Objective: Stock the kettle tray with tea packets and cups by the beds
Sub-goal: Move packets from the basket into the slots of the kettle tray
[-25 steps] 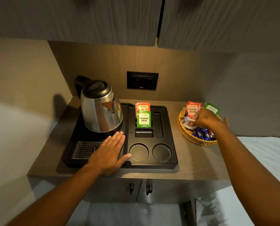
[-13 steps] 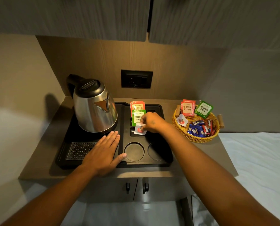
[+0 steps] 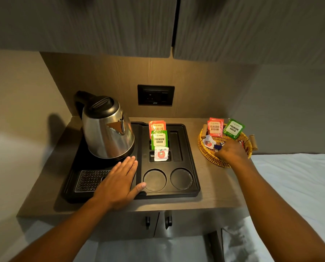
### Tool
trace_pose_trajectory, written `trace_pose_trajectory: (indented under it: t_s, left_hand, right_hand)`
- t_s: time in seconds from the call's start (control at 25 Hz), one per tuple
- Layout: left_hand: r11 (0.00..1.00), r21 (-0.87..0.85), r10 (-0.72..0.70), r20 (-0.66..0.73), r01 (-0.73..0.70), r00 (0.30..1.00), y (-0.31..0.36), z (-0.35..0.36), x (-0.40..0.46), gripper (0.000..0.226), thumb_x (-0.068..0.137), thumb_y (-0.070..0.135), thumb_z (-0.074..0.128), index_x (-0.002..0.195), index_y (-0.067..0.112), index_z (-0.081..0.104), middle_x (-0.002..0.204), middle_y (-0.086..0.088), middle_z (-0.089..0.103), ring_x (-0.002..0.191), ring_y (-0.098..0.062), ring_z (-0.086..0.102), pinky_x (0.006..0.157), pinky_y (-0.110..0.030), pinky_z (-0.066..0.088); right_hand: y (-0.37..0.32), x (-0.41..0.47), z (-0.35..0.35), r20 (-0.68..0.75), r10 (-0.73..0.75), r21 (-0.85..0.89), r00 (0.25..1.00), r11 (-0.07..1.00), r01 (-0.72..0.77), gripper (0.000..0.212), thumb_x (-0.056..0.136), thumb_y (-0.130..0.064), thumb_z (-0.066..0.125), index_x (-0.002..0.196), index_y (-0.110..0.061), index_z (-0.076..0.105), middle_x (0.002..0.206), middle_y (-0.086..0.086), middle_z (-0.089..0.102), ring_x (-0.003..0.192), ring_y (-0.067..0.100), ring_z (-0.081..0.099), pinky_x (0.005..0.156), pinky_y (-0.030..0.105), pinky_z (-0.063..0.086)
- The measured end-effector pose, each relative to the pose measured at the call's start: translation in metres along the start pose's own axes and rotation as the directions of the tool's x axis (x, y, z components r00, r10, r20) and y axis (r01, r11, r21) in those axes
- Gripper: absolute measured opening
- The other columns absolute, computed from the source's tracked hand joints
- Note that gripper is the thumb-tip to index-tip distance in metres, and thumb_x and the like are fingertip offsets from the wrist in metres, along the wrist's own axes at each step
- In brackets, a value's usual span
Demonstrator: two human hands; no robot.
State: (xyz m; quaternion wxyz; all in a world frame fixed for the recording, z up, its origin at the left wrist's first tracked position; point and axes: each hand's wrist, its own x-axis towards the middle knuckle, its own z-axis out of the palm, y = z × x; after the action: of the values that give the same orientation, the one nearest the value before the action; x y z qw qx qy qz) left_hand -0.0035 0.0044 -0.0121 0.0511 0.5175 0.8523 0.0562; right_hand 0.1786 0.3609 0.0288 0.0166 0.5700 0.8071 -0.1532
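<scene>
A black kettle tray (image 3: 193,159) lies on the wooden counter with a steel kettle (image 3: 106,129) on its left half. In the tray's slots stand a red Classic packet (image 3: 157,125), a green Premium Green packet (image 3: 159,139) and a white packet with a red apple (image 3: 161,154). Two round cup wells (image 3: 155,179) are bare. My left hand (image 3: 118,183) rests flat and open on the tray's front. My right hand (image 3: 231,152) reaches into the wicker basket (image 3: 208,157), fingers curled down among the sachets; I cannot see whether it grips one.
The basket also holds a red Classic Assam packet (image 3: 214,127), a green packet (image 3: 233,128), a white apple packet (image 3: 208,142) and blue sachets. A wall socket (image 3: 155,95) sits behind the tray. Cupboards hang overhead. White bedding (image 3: 294,182) lies to the right.
My right hand set the white apple packet into the tray slot, let go of it, and moved right into the basket. My left hand stayed on the tray.
</scene>
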Motion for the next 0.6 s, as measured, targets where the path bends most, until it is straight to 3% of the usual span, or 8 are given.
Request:
trace_pose_trajectory:
  t_s: [0.28, 0.4, 0.48, 0.6]
  left_hand:
    - [1.000, -0.003, -0.005, -0.011, 0.005, 1.000, 0.000, 0.001, 0.001, 0.087, 0.087, 0.077, 0.005, 0.155, 0.023, 0.002, 0.163, 0.006, -0.006, 0.146, -0.005, -0.016, 0.119, -0.031, -0.005]
    - [1.000, 0.003, -0.004, -0.016, 0.004, 1.000, -0.002, 0.002, 0.001, 0.088, 0.087, 0.078, 0.005, 0.155, 0.022, 0.002, 0.163, 0.006, -0.006, 0.146, -0.005, -0.017, 0.118, -0.031, -0.006]
    - [1.000, 0.013, 0.001, -0.012, -0.001, 1.000, -0.002, 0.003, 0.002, 0.088, 0.088, 0.078, 0.006, 0.155, 0.021, 0.001, 0.162, 0.006, -0.008, 0.146, -0.006, -0.017, 0.119, -0.031, -0.005]
    - [1.000, 0.008, -0.005, -0.003, 0.005, 1.000, -0.002, 0.003, 0.002, 0.087, 0.088, 0.078, 0.007, 0.155, 0.023, 0.000, 0.162, 0.007, -0.008, 0.145, -0.005, -0.018, 0.118, -0.031, -0.006]
  right_hand:
    - [-0.004, -0.001, -0.007, -0.055, 0.045, 0.051, 0.997, 0.998, -0.042, 0.033, 0.071, -0.035, 0.076, 0.088, -0.013, 0.059, 0.074, 0.006, 0.059, 0.072, 0.025, 0.061, 0.061, 0.034, 0.054]
    - [-0.023, -0.004, -0.024, -0.094, 0.019, 0.155, 0.995, 0.988, -0.004, 0.033, 0.074, -0.039, 0.073, 0.084, -0.009, 0.063, 0.073, 0.006, 0.062, 0.062, 0.021, 0.061, 0.049, 0.025, 0.044]
    - [-0.062, -0.006, -0.029, -0.013, -0.082, 0.187, 0.997, 0.979, 0.083, 0.027, 0.078, -0.036, 0.067, 0.074, -0.009, 0.065, 0.064, 0.005, 0.061, 0.058, 0.018, 0.060, 0.044, 0.022, 0.035]
    - [-0.131, -0.011, -0.015, 0.127, -0.172, 0.248, 0.977, 0.959, 0.137, 0.021, 0.077, -0.028, 0.073, 0.068, -0.014, 0.059, 0.063, 0.003, 0.059, 0.051, 0.013, 0.055, 0.040, 0.022, 0.034]
